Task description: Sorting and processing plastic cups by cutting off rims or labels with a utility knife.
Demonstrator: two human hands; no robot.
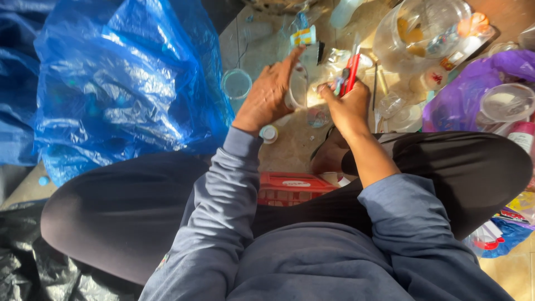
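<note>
Blue plastic filled the left: a big crinkled bag (120,83) lay slumped on the floor, just beside the person's left knee. Dark trousers and grey-blue sleeves took up the lower half, and between the knees a red crate (292,189) sat under the seated person. Off to the right, a purple bag (462,97) lay under a clear cup, and above it a large clear jar (423,30) rested on its side among the litter. Now the hands, up at the centre! The left hand (270,95) was clamped around a clear bottle (298,83), fingers wrapped round its side and the index finger stretched up towards its label end. The bottle sat tilted between both hands, over the sunlit floor. The right hand (348,106) was closed tight on a red cutter (350,72), which stood nearly upright just beside the bottle; whether its tip touched the plastic could not be told. Near the left wrist, a small white cap (268,134) lay on the floor.
</note>
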